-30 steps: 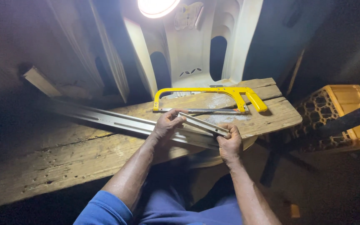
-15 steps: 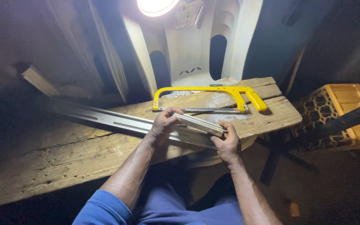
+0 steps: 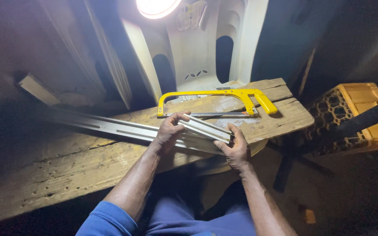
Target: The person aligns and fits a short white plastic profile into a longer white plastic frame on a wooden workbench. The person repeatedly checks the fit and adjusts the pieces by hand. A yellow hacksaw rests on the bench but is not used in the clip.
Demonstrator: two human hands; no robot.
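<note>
Gripping short metal strip (image 3: 207, 128) (endwise), hands (image 3: 169, 131) apart

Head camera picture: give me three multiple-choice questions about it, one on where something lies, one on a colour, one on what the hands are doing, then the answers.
1. Where does the hacksaw lie?
A. on the wooden bench, beyond the hands
B. on the floor
C. inside the crate

2. What colour is the hacksaw's frame?
A. red
B. yellow
C. green

3. How is the short metal strip held?
A. it lies untouched
B. by the left hand alone
C. by both hands, one at each end

Answers:
1 A, the saw rests flat on the plank past the fingers.
2 B, frame and handle show yellow under the lamp.
3 C, the left hand grips one end and the right hand the other, above the long metal rail.
</note>
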